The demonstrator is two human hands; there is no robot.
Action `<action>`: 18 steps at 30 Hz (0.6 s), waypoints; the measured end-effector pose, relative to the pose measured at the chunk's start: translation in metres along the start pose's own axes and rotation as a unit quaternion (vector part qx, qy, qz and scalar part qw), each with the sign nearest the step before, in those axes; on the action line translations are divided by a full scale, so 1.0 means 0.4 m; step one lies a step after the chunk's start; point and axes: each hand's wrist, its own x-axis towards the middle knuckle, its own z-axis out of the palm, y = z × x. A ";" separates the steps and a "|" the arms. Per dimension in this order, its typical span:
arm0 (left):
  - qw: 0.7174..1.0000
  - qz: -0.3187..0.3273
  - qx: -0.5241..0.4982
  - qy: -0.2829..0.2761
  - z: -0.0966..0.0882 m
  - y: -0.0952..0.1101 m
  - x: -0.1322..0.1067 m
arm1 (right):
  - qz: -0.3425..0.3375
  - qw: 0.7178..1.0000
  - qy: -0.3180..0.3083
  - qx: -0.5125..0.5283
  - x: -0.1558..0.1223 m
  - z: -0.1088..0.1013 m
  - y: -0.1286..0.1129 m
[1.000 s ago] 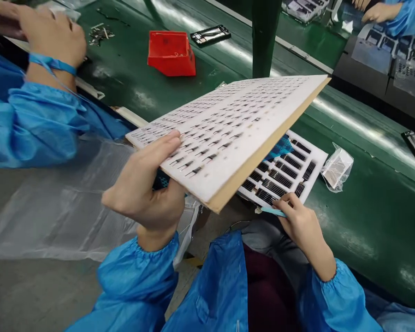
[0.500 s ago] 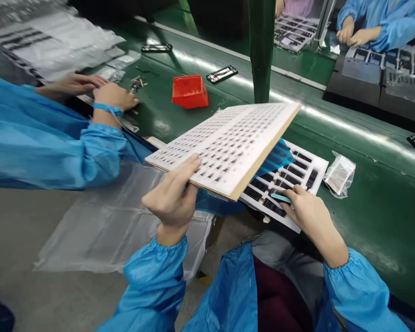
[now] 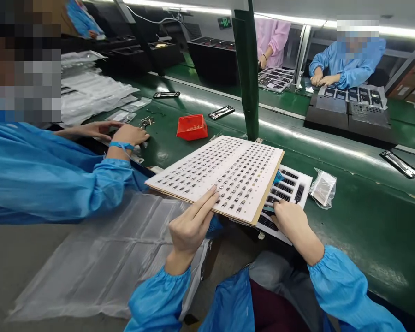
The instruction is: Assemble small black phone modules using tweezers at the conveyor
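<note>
My left hand (image 3: 193, 226) grips the near edge of a white foam board (image 3: 210, 173) with a tan underside, fingers on top and thumb hidden beneath. Rows of small dark parts sit in the board, which lies over a white foam tray (image 3: 306, 177). Black slim parts (image 3: 286, 180) fill the tray's slots. At the tray's near right side, my right hand (image 3: 295, 226) is closed, reaching just under the board's edge. It holds light-blue tweezers (image 3: 268, 209), mostly hidden now by the fingers. Blue mesh (image 3: 278, 176) peeks out between board and tray.
A red bin (image 3: 192, 131) of small parts stands behind the board. To the right lies a bagged packet (image 3: 323, 188). A co-worker's hands (image 3: 127, 134) work at the left, beside clear plastic sheeting (image 3: 100, 258). A green post (image 3: 246, 74) rises at the bench's middle.
The foam board has come down from a raised tilt to a flatter position, with my left hand still gripping it. My right hand's tweezers are now more hidden. The view has tipped upward.
</note>
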 end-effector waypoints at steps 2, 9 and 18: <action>1.000 0.009 -0.003 -0.005 0.008 0.001 -0.004 | -0.010 1.000 0.008 0.008 0.002 0.005 0.005; 0.999 -0.007 0.003 -0.048 0.019 0.014 -0.043 | -0.025 0.995 0.076 0.058 -0.023 0.053 0.049; 0.982 -0.064 -0.008 -0.177 -0.020 0.032 -0.084 | 0.072 0.910 0.350 0.210 -0.280 0.073 0.198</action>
